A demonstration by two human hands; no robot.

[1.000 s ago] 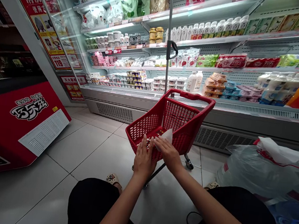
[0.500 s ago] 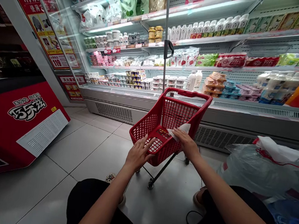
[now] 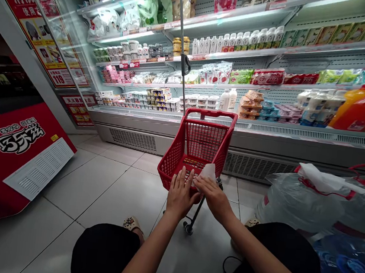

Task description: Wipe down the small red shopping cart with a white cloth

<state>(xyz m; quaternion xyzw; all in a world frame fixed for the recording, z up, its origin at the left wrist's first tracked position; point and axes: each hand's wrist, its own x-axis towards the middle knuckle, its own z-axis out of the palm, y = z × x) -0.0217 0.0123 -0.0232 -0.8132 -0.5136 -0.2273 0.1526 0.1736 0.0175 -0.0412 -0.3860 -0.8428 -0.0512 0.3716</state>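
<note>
A small red shopping cart (image 3: 171, 159) with a plastic mesh basket stands in front of me on metal legs with casters. My left hand (image 3: 180, 197) lies on the near rim of its basket, fingers stretched out and slightly spread, holding nothing. Just to the right, my right hand (image 3: 215, 197) presses a white tissue (image 3: 209, 171) against the near right corner of the basket. Part of the tissue sticks up beyond the fingers; the rest is hidden under them. The two hands are close together.
Behind the cart runs a refrigerated display case (image 3: 165, 139) stocked with dairy and drinks. A red freezer (image 3: 19, 167) stands at left. Large clear water bottles (image 3: 295, 205) and a blue one (image 3: 348, 267) stand at right. A black cable (image 3: 225, 267) lies on the floor.
My right hand has slid with the tissue along the rim toward me and leftward, closer to my left hand. The cart has turned a little, and the view has shifted right.
</note>
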